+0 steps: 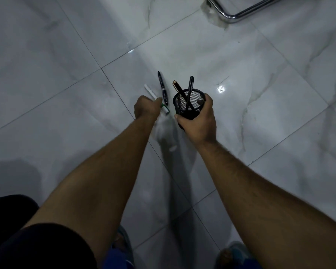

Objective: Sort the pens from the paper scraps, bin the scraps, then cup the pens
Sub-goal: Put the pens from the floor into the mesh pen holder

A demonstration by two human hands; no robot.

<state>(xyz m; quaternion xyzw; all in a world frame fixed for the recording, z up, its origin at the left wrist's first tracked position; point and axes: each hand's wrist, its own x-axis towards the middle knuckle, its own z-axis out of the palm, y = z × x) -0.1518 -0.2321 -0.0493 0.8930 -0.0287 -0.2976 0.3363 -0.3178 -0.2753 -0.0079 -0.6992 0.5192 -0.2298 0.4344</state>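
The right hand (pixel 197 121) grips the mesh cup (pixel 189 103), the left hand (pixel 146 107) pinches a white marker (pixel 153 96); tilting the cup could spill its pens.

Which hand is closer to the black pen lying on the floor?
Left. The left hand is right beside the black pen, gripping a white marker. The right hand holds the cup farther away.

the cup (pixel 189 105) wrapped by the right hand's fingers (pixel 208 102) is black wire mesh, holding a black pen (pixel 189 90) and a black pen with gold trim (pixel 179 90). past the left hand's fingers (pixel 158 100) lie a black pen (pixel 162 88) and a white marker with green band (pixel 154 98). the floor (pixel 66 55) is white marble-veined tile with dark grout lines.
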